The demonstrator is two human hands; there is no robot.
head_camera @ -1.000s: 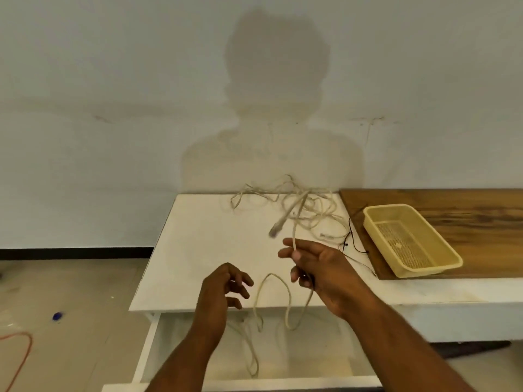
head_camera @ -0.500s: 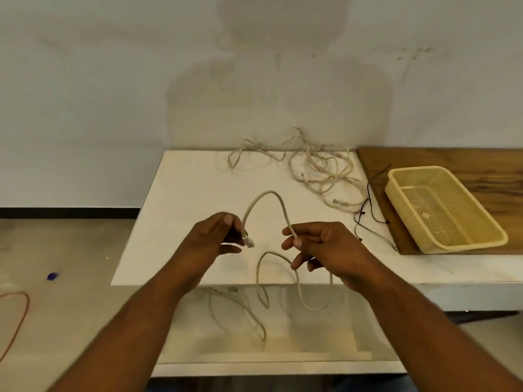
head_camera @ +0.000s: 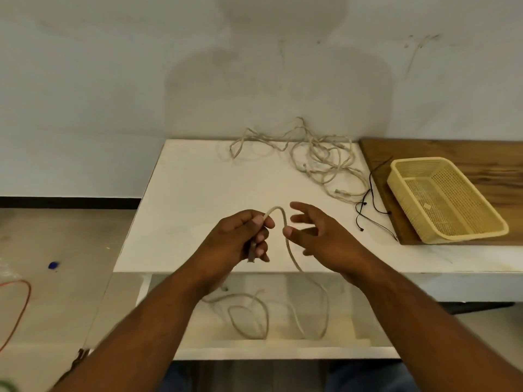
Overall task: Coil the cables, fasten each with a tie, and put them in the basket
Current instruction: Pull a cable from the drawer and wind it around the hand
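Desk (head_camera: 198,188) bears a wooden board (head_camera: 452,151) holding the yellow basket (head_camera: 464,236); tangled cables (head_camera: 319,162) lie near the wall. Left hand (head_camera: 240,239) fingers curl round one cable (head_camera: 276,208); right hand (head_camera: 319,236) fingers spread loosely beside it, holding nothing.

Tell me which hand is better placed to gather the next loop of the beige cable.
Probably the right. The left hand grips the cable near its end, anchoring it. The right hand is open, fingers spread, right beside the strand that hangs down into the drawer.
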